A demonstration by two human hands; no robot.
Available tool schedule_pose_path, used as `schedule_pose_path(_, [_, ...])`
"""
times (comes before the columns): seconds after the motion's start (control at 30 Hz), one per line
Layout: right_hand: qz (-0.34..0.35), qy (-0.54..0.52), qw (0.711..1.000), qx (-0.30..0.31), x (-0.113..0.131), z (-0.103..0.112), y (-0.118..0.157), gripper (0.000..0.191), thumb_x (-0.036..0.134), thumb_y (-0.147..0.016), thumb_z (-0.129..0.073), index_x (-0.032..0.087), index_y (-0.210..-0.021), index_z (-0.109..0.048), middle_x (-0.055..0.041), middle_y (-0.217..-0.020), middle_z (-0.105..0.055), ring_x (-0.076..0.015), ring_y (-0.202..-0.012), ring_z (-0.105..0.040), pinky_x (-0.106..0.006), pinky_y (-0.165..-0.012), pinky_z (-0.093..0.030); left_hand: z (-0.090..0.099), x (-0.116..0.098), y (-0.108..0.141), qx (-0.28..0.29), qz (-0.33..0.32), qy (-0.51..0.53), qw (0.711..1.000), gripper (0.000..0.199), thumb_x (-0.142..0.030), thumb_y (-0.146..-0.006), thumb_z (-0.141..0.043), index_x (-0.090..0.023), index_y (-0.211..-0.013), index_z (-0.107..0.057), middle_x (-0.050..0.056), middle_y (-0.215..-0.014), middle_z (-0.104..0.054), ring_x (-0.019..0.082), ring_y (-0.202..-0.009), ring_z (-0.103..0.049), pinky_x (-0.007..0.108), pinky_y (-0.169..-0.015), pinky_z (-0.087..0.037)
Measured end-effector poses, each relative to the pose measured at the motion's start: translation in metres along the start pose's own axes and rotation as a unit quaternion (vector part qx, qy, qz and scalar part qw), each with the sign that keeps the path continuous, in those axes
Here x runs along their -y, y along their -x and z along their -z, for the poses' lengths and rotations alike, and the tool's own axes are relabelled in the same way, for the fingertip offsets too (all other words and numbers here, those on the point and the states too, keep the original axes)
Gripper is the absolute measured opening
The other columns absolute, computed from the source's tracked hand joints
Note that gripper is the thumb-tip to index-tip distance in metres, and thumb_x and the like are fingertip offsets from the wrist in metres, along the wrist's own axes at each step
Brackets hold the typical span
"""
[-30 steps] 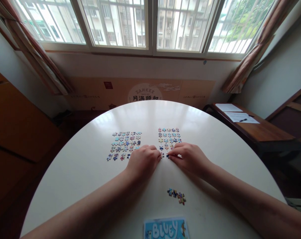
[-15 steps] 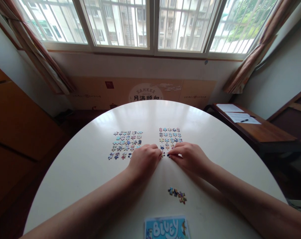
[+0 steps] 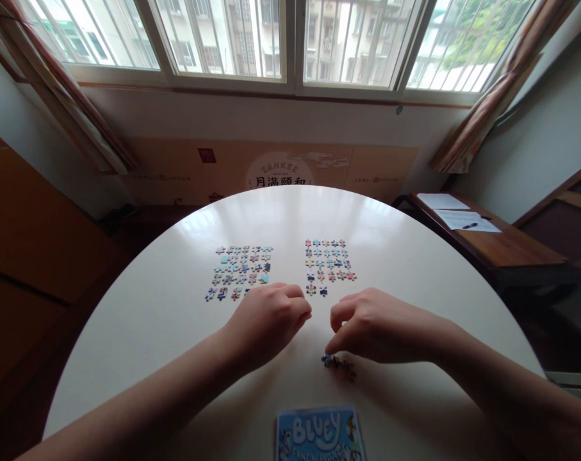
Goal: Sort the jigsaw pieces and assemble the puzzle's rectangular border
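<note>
Loose puzzle pieces stand in spaced rows on the white round table (image 3: pixel 141 333), in a left group (image 3: pixel 242 269) and a right group (image 3: pixel 326 261). My left hand (image 3: pixel 271 320) is closed near the lower edge of the left group, its fingertips curled together; whatever they hold, if anything, is hidden. Over a small cluster of pieces (image 3: pixel 339 363) nearer to me is my right hand (image 3: pixel 367 323), thumb and index finger apart, with the thumb tip at the cluster's left piece. No piece shows between those fingers.
A blue "Bluey" box (image 3: pixel 319 435) lies at the table's near edge. To the right, a wooden side table (image 3: pixel 515 246) holds papers (image 3: pixel 467 221) and a pen. Windows and a printed panel (image 3: pixel 165 169) are beyond the table.
My right hand has moved from the right group's bottom row back towards me, to the small cluster. My left hand has drawn slightly towards me. The view has shifted a little.
</note>
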State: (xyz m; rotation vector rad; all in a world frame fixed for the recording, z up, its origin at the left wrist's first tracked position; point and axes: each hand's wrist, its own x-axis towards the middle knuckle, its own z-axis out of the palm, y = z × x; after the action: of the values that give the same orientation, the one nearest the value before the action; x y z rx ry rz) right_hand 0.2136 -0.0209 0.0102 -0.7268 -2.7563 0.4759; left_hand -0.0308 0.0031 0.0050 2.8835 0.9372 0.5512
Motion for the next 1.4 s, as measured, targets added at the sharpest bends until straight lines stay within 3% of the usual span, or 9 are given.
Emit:
schedule_pose_path(0.17, [0.002, 0.009, 0.999, 0.038, 0.003, 0.0, 0.001, 0.024, 0.013, -0.088, -0.062, 0.031, -0.092, -0.078, 0.0035, -0.079, -0.068, -0.0109, -0.071, -0.056, -0.026, -0.062, -0.036, 0.005, -0.01, 0.004, 0.079, -0.127, 0.02, 0.989, 0.024, -0.015, -0.093, -0.055, -0.02, -0.075, -0.069, 0.0, -0.075, -0.067, 0.014, -0.064, -0.059, 0.026, -0.052, -0.04])
schedule_pose_path(0.3, [-0.033, 0.045, 0.998, 0.026, -0.002, 0.011, 0.006, 0.023, 0.01, -0.084, -0.061, 0.027, -0.075, -0.074, 0.0047, -0.069, -0.063, -0.0105, -0.064, -0.051, -0.027, -0.061, -0.034, 0.005, -0.025, 0.007, 0.095, -0.168, 0.013, 0.981, 0.022, -0.016, -0.094, -0.054, -0.02, -0.074, -0.064, 0.001, -0.07, -0.062, 0.015, -0.06, -0.055, 0.028, -0.048, -0.037])
schedule_pose_path(0.43, [-0.087, 0.066, 0.994, 0.013, -0.011, 0.022, 0.012, 0.022, 0.009, -0.082, -0.063, 0.025, -0.07, -0.072, 0.0044, -0.067, -0.063, -0.011, -0.064, -0.053, -0.028, -0.063, -0.036, 0.003, -0.04, 0.01, 0.095, -0.178, 0.008, 0.979, 0.011, -0.025, -0.094, -0.057, -0.022, -0.09, -0.067, 0.001, -0.075, -0.061, 0.016, -0.057, -0.051, 0.029, -0.045, -0.031])
schedule_pose_path(0.53, [-0.093, 0.035, 0.995, 0.005, -0.015, 0.022, 0.013, 0.017, 0.014, -0.084, -0.069, 0.028, -0.088, -0.077, 0.0038, -0.078, -0.069, -0.0118, -0.072, -0.06, -0.027, -0.067, -0.04, -0.001, -0.046, 0.011, 0.102, -0.185, 0.01, 0.977, 0.016, -0.029, -0.098, -0.054, -0.023, -0.099, -0.068, 0.001, -0.075, -0.061, 0.017, -0.055, -0.05, 0.032, -0.044, -0.028])
schedule_pose_path(0.63, [-0.075, -0.007, 0.997, 0.015, -0.012, 0.016, 0.01, 0.024, 0.016, -0.087, -0.07, 0.032, -0.103, -0.077, 0.0038, -0.087, -0.071, -0.011, -0.077, -0.063, -0.025, -0.07, -0.041, -0.004, -0.045, 0.011, 0.106, -0.181, 0.013, 0.978, 0.017, -0.028, -0.099, -0.053, -0.023, -0.101, -0.068, 0.001, -0.075, -0.062, 0.017, -0.054, -0.05, 0.034, -0.044, -0.028])
schedule_pose_path(0.9, [-0.071, -0.003, 0.997, 0.042, -0.007, 0.013, 0.009, 0.02, 0.018, -0.087, -0.07, 0.034, -0.096, -0.079, 0.0051, -0.081, -0.071, -0.0102, -0.072, -0.061, -0.026, -0.066, -0.038, -0.002, -0.04, 0.009, 0.122, -0.168, -0.008, 0.978, 0.016, -0.023, -0.094, -0.057, -0.024, -0.103, -0.07, 0.0, -0.072, -0.062, 0.017, -0.052, -0.052, 0.033, -0.044, -0.027])
schedule_pose_path(1.13, [-0.09, 0.044, 0.995, 0.009, -0.023, 0.013, 0.01, 0.016, 0.017, -0.086, -0.069, 0.03, -0.089, -0.078, 0.0045, -0.08, -0.071, -0.0116, -0.073, -0.061, -0.026, -0.065, -0.037, 0.003, -0.033, 0.009, 0.131, -0.158, -0.011, 0.979, 0.017, -0.021, -0.093, -0.057, -0.025, -0.102, -0.071, 0.001, -0.07, -0.062, 0.016, -0.052, -0.054, 0.029, -0.044, -0.031])
schedule_pose_path(1.4, [-0.161, 0.085, 0.979, -0.091, -0.043, -0.004, 0.006, 0.015, 0.019, -0.089, -0.066, 0.027, -0.086, -0.079, 0.0012, -0.084, -0.074, -0.0149, -0.076, -0.065, -0.027, -0.062, -0.039, 0.003, -0.031, 0.009, 0.142, -0.142, -0.006, 0.98, 0.019, -0.025, -0.095, -0.055, -0.025, -0.104, -0.072, 0.001, -0.069, -0.064, 0.017, -0.053, -0.056, 0.029, -0.046, -0.032])
